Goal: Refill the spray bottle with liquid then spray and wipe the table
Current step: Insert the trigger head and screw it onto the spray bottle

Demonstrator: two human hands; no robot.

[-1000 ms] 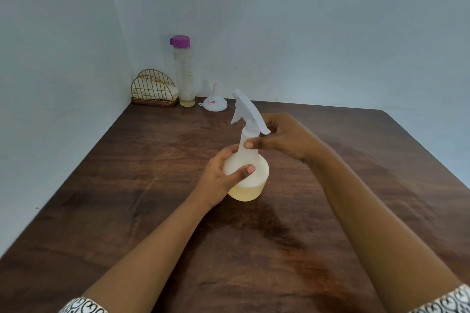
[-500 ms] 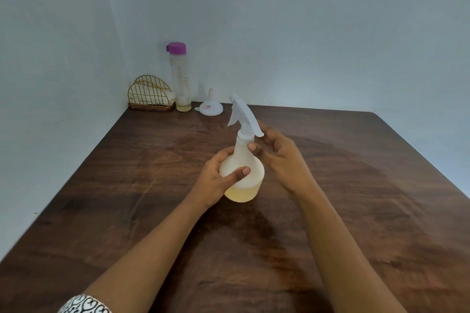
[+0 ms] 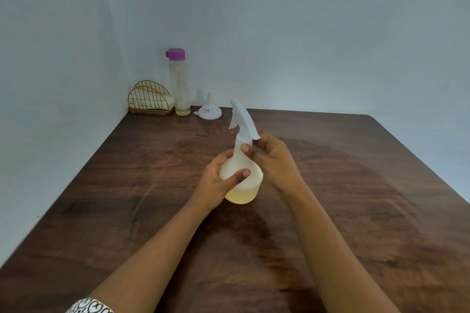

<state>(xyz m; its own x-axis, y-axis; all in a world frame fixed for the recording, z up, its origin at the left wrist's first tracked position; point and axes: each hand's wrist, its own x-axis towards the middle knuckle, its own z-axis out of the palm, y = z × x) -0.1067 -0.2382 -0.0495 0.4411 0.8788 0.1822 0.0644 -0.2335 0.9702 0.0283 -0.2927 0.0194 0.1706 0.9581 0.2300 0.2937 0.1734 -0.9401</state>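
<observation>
From the head view, your spray bottle [image 3: 241, 180] stands upright near the middle of the worktop [image 3: 356, 185], its base on the wood and a pale yellow liquid filling roughly the lower part of the body.

Your left hand [image 3: 218, 183] has a full grip around the bottle's rounded body, thumb across the near side and fingers curled behind. That looks like a bracing hold, there to stop the body turning or tipping.

Your right hand [image 3: 273, 160] has a narrow grip: the thumb and fingers pinch the neck just under the trigger head [image 3: 243, 119]. The nozzle points up and away from you. Holding at the collar and not on the trigger suggests you are screwing the head down, not spraying yet. Whether the thread is fully seated cannot be told from here.

At the far left corner, against the wall, stand a tall clear bottle with a purple cap [image 3: 180, 84], a white funnel [image 3: 209, 110] set mouth-down just beside it, and a gold wire holder [image 3: 150, 99] with what looks like folded tissue or cloth. These are well apart from your hands, which I read as the refill being over. The wiping material, if that is it, remains to be fetched.
</observation>
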